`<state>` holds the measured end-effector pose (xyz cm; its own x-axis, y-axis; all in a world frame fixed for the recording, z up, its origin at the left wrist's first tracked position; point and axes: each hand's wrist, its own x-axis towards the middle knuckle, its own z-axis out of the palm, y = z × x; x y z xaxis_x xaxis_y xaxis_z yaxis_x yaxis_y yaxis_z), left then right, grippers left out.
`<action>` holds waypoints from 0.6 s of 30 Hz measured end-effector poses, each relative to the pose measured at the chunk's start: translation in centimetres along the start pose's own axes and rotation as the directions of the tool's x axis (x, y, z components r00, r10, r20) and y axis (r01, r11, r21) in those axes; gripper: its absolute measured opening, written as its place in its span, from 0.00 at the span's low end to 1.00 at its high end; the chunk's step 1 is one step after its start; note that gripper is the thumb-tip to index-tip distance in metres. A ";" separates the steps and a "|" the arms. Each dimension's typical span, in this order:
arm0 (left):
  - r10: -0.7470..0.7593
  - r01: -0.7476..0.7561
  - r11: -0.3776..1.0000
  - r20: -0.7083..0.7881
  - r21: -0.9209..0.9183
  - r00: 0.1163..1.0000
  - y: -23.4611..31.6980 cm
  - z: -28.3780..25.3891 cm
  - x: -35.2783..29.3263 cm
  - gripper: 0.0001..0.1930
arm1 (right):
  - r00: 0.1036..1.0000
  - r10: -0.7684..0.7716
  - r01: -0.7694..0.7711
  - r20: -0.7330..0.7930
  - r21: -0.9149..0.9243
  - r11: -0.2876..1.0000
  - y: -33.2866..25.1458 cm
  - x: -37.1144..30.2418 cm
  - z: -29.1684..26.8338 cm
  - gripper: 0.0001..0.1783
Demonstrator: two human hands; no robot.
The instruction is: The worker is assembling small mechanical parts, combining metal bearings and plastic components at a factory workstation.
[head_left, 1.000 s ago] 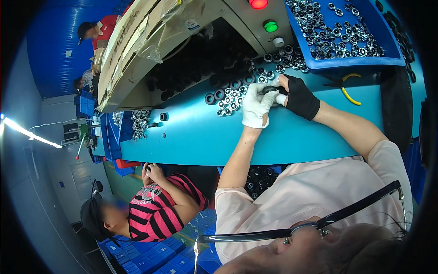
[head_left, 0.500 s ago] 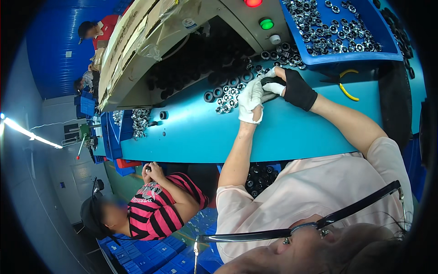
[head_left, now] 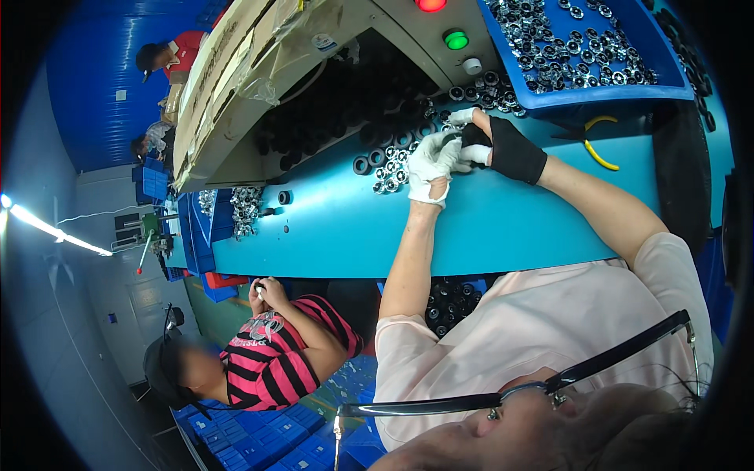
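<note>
My left hand (head_left: 432,163), in a white glove, is closed with its fingers bent against a small black ring-shaped part (head_left: 473,138). Facing it, my right hand (head_left: 512,154) wears a black fingerless glove with white covers on its fingers, and pinches the same part from the other side. Fingers hide most of this part. Just left of my left hand lies a cluster of shiny chrome round pieces (head_left: 390,174) with dark centres. Thick black rings (head_left: 362,165) lie beside and behind that cluster on the turquoise table (head_left: 330,235).
A blue tray (head_left: 605,97) of chrome pieces stands at the back right. Yellow-handled pliers (head_left: 602,156) lie below it. A box-like machine housing (head_left: 471,39) with red and green lights shelters a dark heap of rings. A co-worker in a striped shirt (head_left: 275,365) sits at the left.
My hands stay together, with the fingers shifting around the black part; my left fingers have turned slightly and less of the part shows. The view has shifted slightly.
</note>
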<state>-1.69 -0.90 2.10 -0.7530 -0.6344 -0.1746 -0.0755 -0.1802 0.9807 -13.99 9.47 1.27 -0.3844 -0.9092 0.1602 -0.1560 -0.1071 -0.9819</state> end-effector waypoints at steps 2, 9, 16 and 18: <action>0.009 -0.007 0.996 -0.014 0.093 1.000 0.0 0.2 -0.1 0.11 | 0.995 0.086 -0.088 0.053 0.053 0.995 -0.4 -0.5 0.0 0.23; 0.211 -0.161 0.919 -0.102 0.361 0.972 -0.2 0.1 -1.2 0.11 | 0.974 -0.205 0.196 -0.097 -0.100 0.976 -1.2 -1.9 2.3 0.22; -0.214 0.196 0.924 0.021 0.329 0.977 6.4 -4.4 -6.5 0.11 | 0.986 -0.129 0.060 -0.103 -0.501 0.863 1.3 -0.3 -0.5 0.21; -0.407 0.211 0.768 0.207 0.604 0.890 8.3 -6.6 -10.5 0.09 | 0.959 0.141 -0.241 -0.245 -0.447 0.861 2.0 0.6 -0.9 0.20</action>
<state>9.91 -0.73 11.48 -0.7742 -0.3356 -0.5366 -0.6121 0.1815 0.7697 -15.37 9.12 -0.56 -0.6138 -0.7884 0.0399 -0.4488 0.3070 -0.8392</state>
